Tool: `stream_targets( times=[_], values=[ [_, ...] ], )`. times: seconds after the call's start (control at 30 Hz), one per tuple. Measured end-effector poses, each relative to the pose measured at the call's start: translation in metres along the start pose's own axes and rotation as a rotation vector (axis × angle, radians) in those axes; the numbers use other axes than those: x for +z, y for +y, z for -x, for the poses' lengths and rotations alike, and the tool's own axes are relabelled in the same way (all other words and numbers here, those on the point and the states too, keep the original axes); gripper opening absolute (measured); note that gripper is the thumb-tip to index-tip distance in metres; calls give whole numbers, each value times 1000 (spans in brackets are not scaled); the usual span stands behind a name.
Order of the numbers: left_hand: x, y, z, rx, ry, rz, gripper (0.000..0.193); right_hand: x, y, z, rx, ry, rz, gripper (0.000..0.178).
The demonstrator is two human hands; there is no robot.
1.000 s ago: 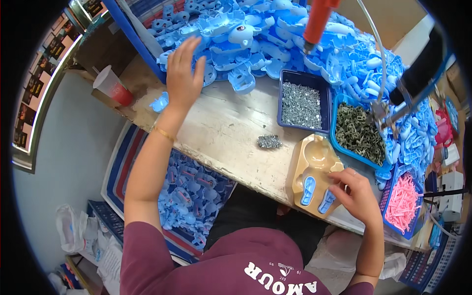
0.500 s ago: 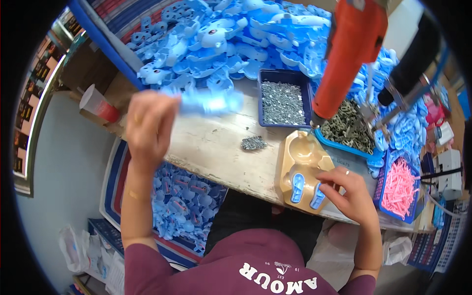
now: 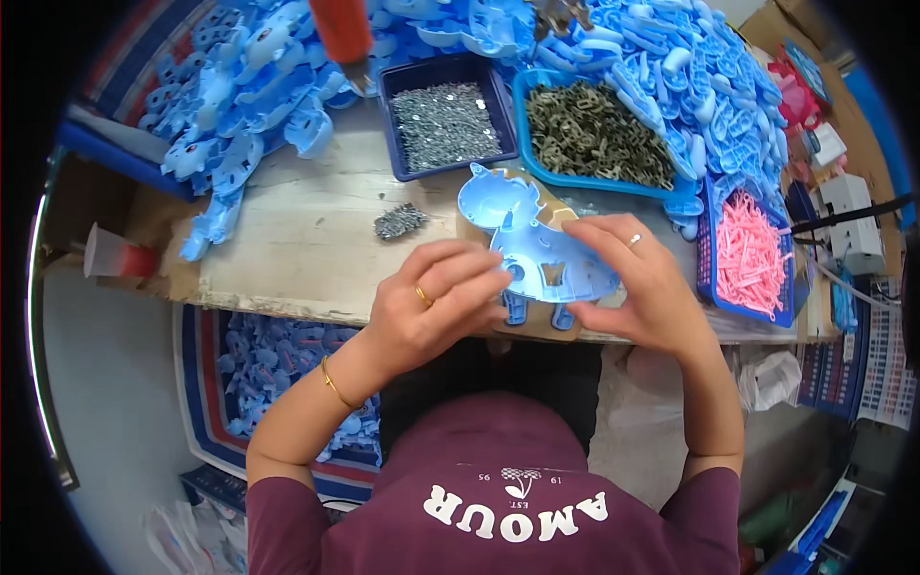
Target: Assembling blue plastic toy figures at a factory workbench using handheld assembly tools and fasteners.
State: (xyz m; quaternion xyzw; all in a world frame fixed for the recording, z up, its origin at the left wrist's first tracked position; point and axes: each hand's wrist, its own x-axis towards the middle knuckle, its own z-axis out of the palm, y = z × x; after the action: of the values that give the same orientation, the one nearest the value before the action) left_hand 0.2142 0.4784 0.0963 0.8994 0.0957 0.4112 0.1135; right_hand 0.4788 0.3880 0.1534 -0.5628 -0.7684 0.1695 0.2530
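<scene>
A blue plastic toy body shell (image 3: 585,273), hollow side up with a rounded head part, is held between my two hands over the tan fixture block (image 3: 556,213). My left hand (image 3: 431,297) has its fingertips at the shell's left edge. My right hand (image 3: 647,283) grips the right end, thumb below and fingers above. Two small blue leg-like pieces, a left one (image 3: 516,309) and a right one (image 3: 563,317), show in the block below the shell. The shell hides most of the block.
Behind stand a dark tray of small metal screws (image 3: 446,125) and a blue tray of dark metal clips (image 3: 599,134). Blue parts (image 3: 700,86) heap up beyond. A basket of pink pieces (image 3: 752,254) is at right. An orange power screwdriver (image 3: 342,34) hangs at upper left; loose screws (image 3: 400,221) lie below.
My left hand has brought the blue shell from the left to above the block. My right hand has left the small leg piece and taken the shell's right end. The view has shifted.
</scene>
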Motion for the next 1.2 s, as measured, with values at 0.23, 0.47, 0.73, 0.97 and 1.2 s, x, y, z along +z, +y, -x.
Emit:
stream_targets(
  times=[0.23, 0.47, 0.73, 0.97, 1.2],
  values=[
    [18, 8, -14, -193, -154, 89, 72, 20, 22, 9, -88, -23, 148, 74],
    [37, 12, -26, -237, -293, 5, 69, 17, 20, 27, 93, 20, 101, 72],
    [55, 13, -34, -230, -344, -17, 67, 18, 13, 28, 50, 33, 313, 64],
    [57, 19, -38, -242, -374, -31, 60, 18, 6, 27, 72, 28, 371, 62],
    [54, 23, -41, -277, -408, -58, 57, 14, 6, 19, 97, -51, 382, 59]
  ],
)
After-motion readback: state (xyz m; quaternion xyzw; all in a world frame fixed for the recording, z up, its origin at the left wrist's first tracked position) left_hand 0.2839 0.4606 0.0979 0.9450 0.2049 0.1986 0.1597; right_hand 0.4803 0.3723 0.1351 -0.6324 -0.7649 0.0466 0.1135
